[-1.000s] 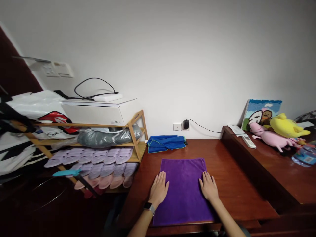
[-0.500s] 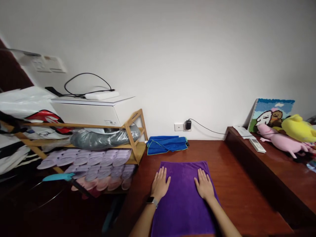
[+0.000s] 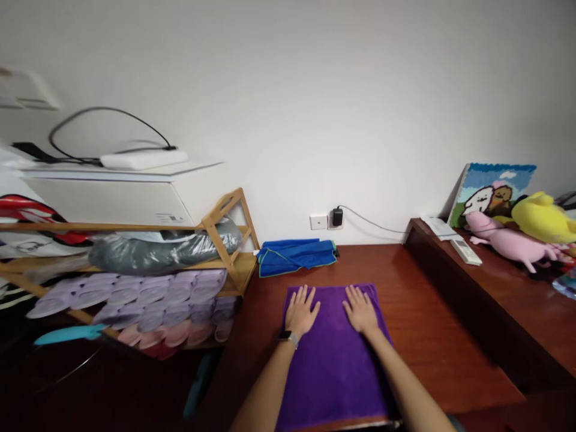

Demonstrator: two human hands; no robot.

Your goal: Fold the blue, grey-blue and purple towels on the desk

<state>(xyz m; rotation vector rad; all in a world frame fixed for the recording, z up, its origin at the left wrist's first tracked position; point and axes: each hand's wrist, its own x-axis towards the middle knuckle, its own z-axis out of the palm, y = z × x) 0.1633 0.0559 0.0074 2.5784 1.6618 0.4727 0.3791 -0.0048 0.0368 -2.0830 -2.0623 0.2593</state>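
Purple cloth spread flat on worktop, directly before you at 12 o'clock. Your left hand palm down at cloth's 11 o'clock, fingers straight and parted; watch on wrist. Your right hand palm down at cloth's 1 o'clock, fingers likewise extended. Blue cloth folded, at 11 o'clock, apart from purple. Plug on wall, 12 o'clock. Slippers on rack, 10 o'clock. Remote, pink toy, 2 o'clock.
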